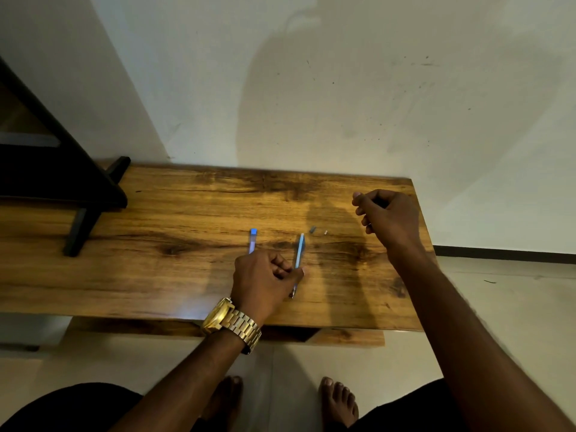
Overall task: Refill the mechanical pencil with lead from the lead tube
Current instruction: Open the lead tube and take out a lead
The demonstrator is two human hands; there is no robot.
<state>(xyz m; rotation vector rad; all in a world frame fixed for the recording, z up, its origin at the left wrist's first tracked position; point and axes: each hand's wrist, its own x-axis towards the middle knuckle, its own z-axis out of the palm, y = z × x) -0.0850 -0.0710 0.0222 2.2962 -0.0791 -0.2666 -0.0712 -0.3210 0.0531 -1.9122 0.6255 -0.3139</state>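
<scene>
On the middle of the wooden desk [174, 213] lies the slim light-blue mechanical pencil [300, 251], its length running away from the person with the dark metal tip [293, 294] pointing back toward the near edge. The left hand [265, 279] grips it low on the barrel, fingers curled around it and the thumb lying along the side, so the pencil's lower half is partly hidden. Just to the left of the pencil and roughly parallel to it lies the translucent lead tube with a blue cap [252, 241], its near end tucked behind the knuckles of that hand; whether the hand touches the tube cannot be told. No writing can be read on either piece, both being too small and blurred.

Beyond the pencil's far end, a little to the right, two tiny parts rest on the desk: a small grey piece [312, 229] and, beside it, a small white piece [326, 232]. What they are is too small to make out.

The right hand [388, 215] hovers above the right end of the desk, well apart from the pencil, its fingers curled inward; whether they pinch anything cannot be told.

A gold metal-link wristwatch [232, 322] sits on the left wrist, its face unreadable. A black-framed stand [62, 169] stands on the left end of the desk. Behind is a pale wall [343, 88] with faint scuff marks, and below, bare feet [339, 400] on a light tiled floor [505, 307].
</scene>
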